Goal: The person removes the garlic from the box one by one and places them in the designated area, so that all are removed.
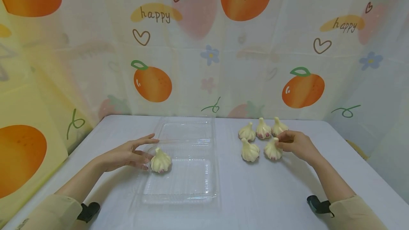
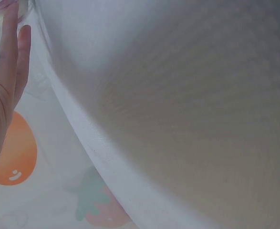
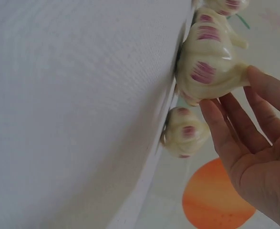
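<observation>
A garlic bulb (image 1: pixel 161 160) sits at the left side of a clear plastic container (image 1: pixel 179 184), whose lid (image 1: pixel 186 130) lies folded back toward the wall. My left hand (image 1: pixel 126 156) is beside that bulb at the container's left edge, fingers mostly extended; whether a fingertip touches the bulb I cannot tell. With thumb and fingertips, my right hand (image 1: pixel 298 146) pinches a garlic bulb (image 1: pixel 272 150) at the front right of a small group. In the right wrist view, the thumb is at the neck of this bulb (image 3: pixel 206 62) and a finger at its side.
Several other garlic bulbs (image 1: pixel 250 151) stand close together left of and behind the right hand. A white cloth covers the table (image 1: pixel 255 194). Behind it hangs a printed curtain (image 1: pixel 243 81) with oranges and strawberries.
</observation>
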`<state>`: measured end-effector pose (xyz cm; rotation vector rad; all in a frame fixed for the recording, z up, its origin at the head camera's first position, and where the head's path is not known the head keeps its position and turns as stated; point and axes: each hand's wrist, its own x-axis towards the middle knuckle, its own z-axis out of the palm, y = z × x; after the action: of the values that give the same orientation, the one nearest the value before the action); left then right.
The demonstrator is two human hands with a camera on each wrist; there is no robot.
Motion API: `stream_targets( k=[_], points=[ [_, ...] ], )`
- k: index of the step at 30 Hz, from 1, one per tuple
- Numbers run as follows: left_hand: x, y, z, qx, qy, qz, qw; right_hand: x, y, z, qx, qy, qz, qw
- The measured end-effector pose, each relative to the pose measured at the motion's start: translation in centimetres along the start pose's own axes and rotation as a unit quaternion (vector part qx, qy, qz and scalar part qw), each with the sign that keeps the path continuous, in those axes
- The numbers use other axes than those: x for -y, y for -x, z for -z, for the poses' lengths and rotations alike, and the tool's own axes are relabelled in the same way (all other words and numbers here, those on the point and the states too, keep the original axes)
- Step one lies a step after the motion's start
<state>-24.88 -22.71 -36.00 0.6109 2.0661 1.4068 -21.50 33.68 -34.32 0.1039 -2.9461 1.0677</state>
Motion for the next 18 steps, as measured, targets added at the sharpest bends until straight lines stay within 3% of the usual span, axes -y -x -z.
stream_targets(
  k=[18],
  points=[
    [-0.03,-0.08,0.03,0.002,0.0,0.001,1.0,-0.21,-0.08,0.03,-0.002,0.015,0.003,0.9999]
  ],
)
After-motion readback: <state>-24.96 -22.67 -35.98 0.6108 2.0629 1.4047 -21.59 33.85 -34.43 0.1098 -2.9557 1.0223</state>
